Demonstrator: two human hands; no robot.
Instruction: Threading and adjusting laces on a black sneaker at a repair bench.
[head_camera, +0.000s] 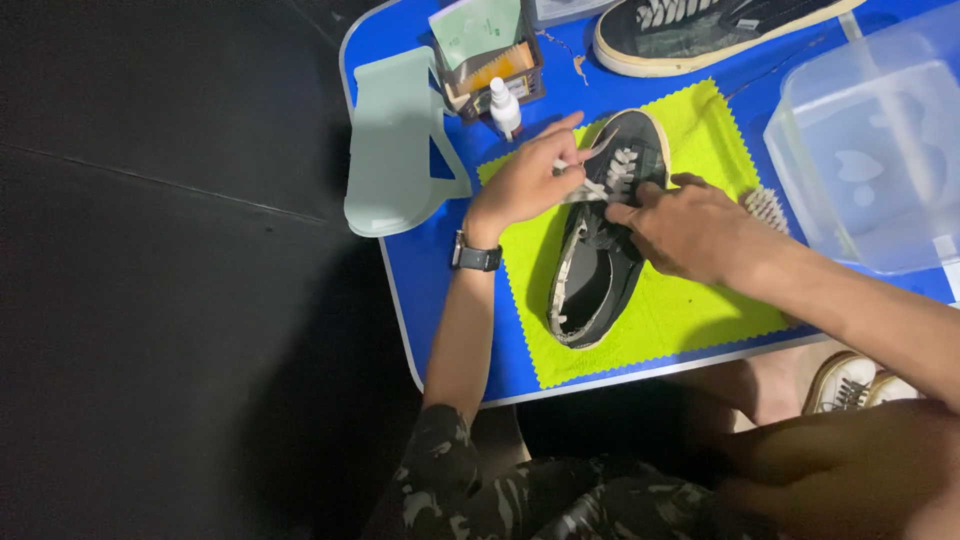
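Lacing step, by the look of it: left hand (525, 180) pinches white lace (590, 190) shut over black shoe (600, 235) on green cloth (690, 310); right hand (690, 228) fingers closed on laces beside it. Next needs steady pull through eyelet

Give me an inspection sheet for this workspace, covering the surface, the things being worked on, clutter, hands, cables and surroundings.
Surface: blue table with a pale rim; a yellow-green cloth with zigzag edges is spread on it.
Job's things: dark sneaker with white laces lying on the cloth, toe pointing away from the person.
Clutter: second dark sneaker, small white bottle, box of supplies, pale green plastic stand, clear plastic container, white-bristled brush partly hidden.
Grippers: left hand pinches a lace; right hand rests on the sneaker by the laces. A wristwatch is on the left wrist.
Cables: nothing seen.
Surroundings: dark floor; light shoes under the table edge.
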